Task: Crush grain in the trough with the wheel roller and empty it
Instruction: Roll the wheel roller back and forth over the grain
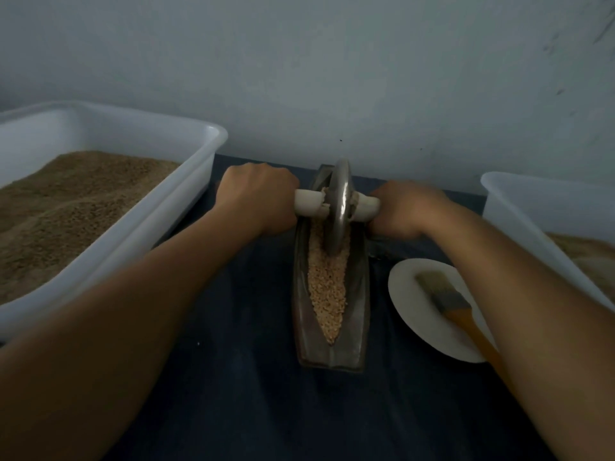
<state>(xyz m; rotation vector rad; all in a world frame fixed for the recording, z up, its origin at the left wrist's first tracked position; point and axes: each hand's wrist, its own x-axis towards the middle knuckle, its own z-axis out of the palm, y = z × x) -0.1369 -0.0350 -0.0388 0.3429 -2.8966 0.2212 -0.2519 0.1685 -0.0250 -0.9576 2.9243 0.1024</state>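
At the table's far edge the wheel roller [337, 207] is gripped by its axle in left hand [258, 201] and right hand [404, 209], the trough [331, 271] still full of coarse grain [327, 291], so crushing looks unfinished, emptying not started.

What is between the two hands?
In the head view, the grey metal wheel roller stands between left hand and right hand, in the grain-filled metal trough.

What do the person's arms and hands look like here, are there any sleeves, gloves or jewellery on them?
Both forearms are bare right up to the bottom edge of the picture, with no sleeve in view. The left hand and right hand wear no gloves, and no watch or bracelet shows at either wrist. The fingers are hidden, so rings cannot be judged.
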